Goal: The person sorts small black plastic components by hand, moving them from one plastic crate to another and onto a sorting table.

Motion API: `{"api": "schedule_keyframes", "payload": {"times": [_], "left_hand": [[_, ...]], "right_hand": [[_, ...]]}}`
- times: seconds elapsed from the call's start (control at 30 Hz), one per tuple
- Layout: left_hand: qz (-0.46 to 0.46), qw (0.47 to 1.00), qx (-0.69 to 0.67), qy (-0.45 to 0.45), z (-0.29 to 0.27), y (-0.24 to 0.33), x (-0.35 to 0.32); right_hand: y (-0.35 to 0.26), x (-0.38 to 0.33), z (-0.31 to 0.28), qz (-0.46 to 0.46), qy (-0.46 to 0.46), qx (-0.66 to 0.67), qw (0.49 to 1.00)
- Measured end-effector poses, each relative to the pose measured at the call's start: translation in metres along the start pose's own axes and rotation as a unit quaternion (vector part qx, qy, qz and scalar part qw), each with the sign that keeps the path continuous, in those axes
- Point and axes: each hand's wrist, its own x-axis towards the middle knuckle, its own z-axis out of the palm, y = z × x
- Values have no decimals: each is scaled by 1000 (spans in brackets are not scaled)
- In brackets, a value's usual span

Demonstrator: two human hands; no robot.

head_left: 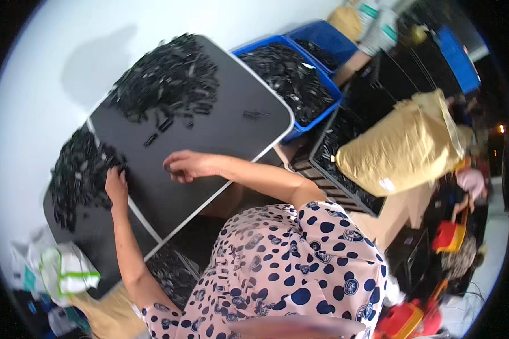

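My left hand point(116, 187) reaches into the right edge of a heap of small black pieces point(79, 175), which look like plastic, on the dark folding table point(232, 113). Its fingers are drawn together, and what they grip is hidden among the pieces. Over the bare middle of the table, my right hand point(190, 165) has its fingers curled, with a small dark piece pinched at the tips. A larger heap of the same strip-like pieces point(164, 79) lies at the far side, with a few loose strips point(158, 131) in front of it.
Beyond the table's right edge stand blue bins point(338, 93) of black pieces. A tan sack point(404, 147) rests on a dark crate point(345, 175) at the right. A white-and-green bag point(68, 268) is at the lower left. Other people point(470, 186) are at the far right.
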Motion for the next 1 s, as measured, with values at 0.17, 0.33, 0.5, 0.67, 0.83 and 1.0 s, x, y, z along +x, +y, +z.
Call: {"api": "schedule_keyframes", "payload": {"times": [0.17,0.33,0.5,0.67,0.83,1.0], "left_hand": [[32,999,-15,6,-12,44,19],[-223,762,-595,-124,7,116,-2],[-260,488,-828,-93,-28,119,-72],[-225,622,-749,-31,-44,123,-116],[-53,875,-469,109,-42,112,-129],[-45,872,-482,72,-42,79,-144]], "right_hand": [[-24,-36,-6,-23,107,-124,986],[-45,-36,0,-33,179,-224,957],[-21,8,32,-30,86,-185,979],[-13,14,57,-22,16,-132,991],[-5,18,73,-18,-37,-115,992],[18,39,89,4,-30,-160,987]]}}
